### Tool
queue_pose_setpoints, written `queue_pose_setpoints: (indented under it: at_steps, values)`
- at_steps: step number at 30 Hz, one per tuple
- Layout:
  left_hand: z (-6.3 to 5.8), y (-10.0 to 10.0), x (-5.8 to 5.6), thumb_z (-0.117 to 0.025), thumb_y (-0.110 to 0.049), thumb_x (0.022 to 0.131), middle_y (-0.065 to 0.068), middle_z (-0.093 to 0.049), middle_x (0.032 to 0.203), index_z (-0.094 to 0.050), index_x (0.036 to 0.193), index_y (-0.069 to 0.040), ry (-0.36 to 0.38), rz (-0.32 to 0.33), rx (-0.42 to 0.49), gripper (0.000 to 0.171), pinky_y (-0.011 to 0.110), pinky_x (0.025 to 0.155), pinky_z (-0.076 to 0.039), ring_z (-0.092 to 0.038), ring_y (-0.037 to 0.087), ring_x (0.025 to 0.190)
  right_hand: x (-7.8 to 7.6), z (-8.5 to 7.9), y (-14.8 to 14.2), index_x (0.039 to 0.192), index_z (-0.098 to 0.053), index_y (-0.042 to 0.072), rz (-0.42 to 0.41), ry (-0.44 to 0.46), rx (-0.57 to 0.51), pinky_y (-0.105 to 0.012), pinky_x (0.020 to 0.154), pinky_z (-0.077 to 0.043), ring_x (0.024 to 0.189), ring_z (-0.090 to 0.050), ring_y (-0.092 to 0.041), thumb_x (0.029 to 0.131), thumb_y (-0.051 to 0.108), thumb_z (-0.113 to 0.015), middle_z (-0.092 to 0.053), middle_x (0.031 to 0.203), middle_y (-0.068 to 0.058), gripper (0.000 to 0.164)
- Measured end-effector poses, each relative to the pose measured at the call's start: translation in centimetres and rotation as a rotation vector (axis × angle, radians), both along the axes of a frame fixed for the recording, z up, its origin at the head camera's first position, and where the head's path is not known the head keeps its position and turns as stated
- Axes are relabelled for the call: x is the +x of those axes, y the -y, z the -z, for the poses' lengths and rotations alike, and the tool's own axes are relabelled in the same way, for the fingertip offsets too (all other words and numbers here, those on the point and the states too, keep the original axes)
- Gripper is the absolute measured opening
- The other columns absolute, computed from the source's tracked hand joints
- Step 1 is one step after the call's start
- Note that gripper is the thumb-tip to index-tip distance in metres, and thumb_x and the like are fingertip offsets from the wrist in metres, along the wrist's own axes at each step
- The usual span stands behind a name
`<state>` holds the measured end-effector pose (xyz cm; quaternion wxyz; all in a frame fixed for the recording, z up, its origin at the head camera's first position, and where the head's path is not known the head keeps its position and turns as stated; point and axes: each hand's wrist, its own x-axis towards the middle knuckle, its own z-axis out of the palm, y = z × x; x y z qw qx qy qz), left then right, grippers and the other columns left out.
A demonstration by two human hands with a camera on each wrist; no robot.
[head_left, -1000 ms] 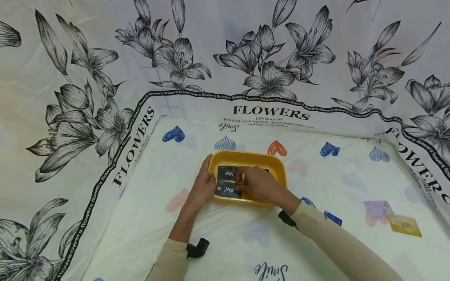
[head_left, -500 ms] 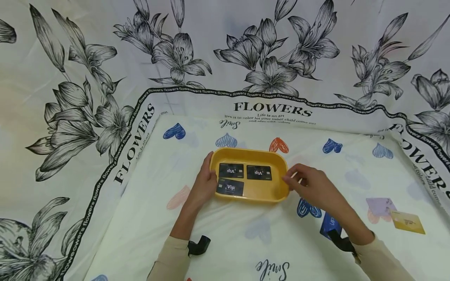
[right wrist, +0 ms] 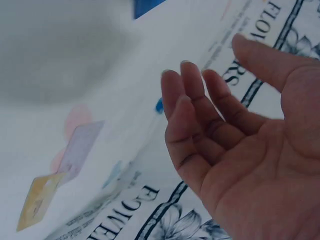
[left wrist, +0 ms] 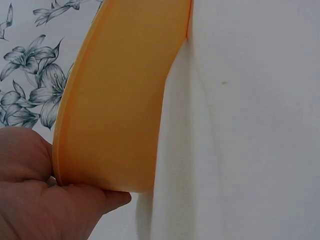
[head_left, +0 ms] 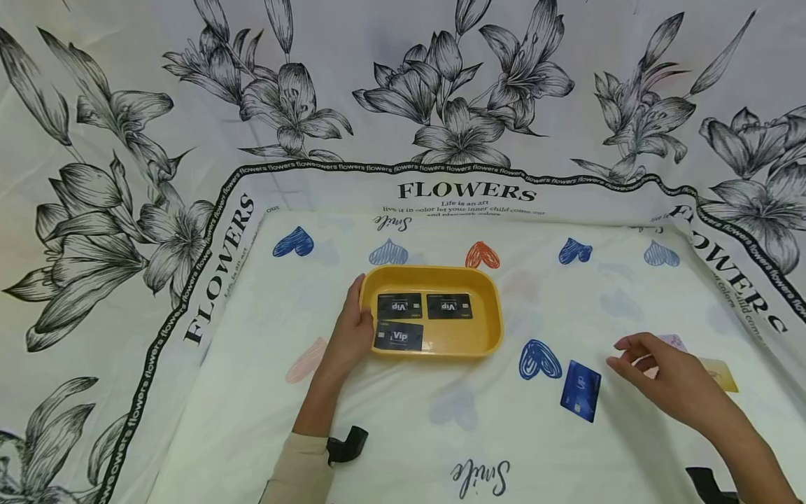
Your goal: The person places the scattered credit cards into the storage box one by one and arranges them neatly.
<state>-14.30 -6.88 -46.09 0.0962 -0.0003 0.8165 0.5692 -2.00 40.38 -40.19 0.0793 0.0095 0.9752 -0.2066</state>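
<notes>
From here, the left grip (head_left: 350,332) holds one yellow tray (head_left: 462,338) by its nine-o'clock end, three black cards (head_left: 399,337) inside. At four o'clock lies one blue card (head_left: 581,391); the right grip (head_left: 679,383), loose and empty, hangs near one lilac card (right wrist: 80,149), one gold card (right wrist: 39,201).

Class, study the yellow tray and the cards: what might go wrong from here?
The left grip holds the yellow tray at one end; a jerk might slide the three black cards inside.
The blue card lies flat on the cloth, so the right grip may struggle to get under it.
The gold card and purple card meet at a corner; lifting one might shift the other.
</notes>
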Motion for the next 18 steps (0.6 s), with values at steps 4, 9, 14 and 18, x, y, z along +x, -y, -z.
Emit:
queue_pose_setpoints:
  at_steps: [4,9,14,18]
  values:
    - [0.2,0.2,0.0,-0.035,-0.007,0.109,0.006,-0.021,0.176,-0.013,0.171,-0.018,-0.01,-0.006,-0.002,0.067,0.052,0.131,-0.016,-0.018,0.029,0.162,0.3,1.3,-0.6,0.135,-0.061,-0.001,-0.027,0.02,0.016,-0.043,0.081,-0.063,0.108,-0.068,-0.039,0.097,0.042,-0.077,-0.07,0.122,-0.018,0.059]
    - [0.3,0.1,0.2,-0.035,-0.007,0.109,0.005,-0.021,0.176,-0.013,0.171,-0.02,0.011,-0.022,-0.004,0.067,0.054,0.131,-0.016,-0.018,0.03,0.162,0.3,2.9,0.1,0.146,-0.055,0.004,-0.065,0.054,0.022,-0.071,0.097,-0.051,0.127,-0.055,-0.052,0.091,0.053,-0.079,-0.056,0.144,-0.029,0.078]
    - [0.1,-0.1,0.2,-0.036,-0.009,0.109,0.004,-0.022,0.176,-0.014,0.171,-0.022,0.023,-0.026,-0.021,0.068,0.053,0.131,-0.016,-0.018,0.03,0.163,0.0,4.2,1.2,0.149,-0.05,0.007,-0.106,0.057,0.017,-0.077,0.103,-0.043,0.135,-0.045,-0.056,0.086,0.059,-0.081,-0.048,0.151,-0.03,0.088]
    - [-0.1,0.0,0.3,-0.036,-0.01,0.11,0.002,-0.021,0.176,-0.013,0.171,-0.024,0.025,-0.028,-0.031,0.067,0.052,0.131,-0.015,-0.017,0.028,0.163,0.0,4.7,1.8,0.149,-0.052,0.008,-0.12,0.051,0.05,-0.079,0.102,-0.041,0.136,-0.043,-0.058,0.082,0.061,-0.083,-0.046,0.153,-0.031,0.091]
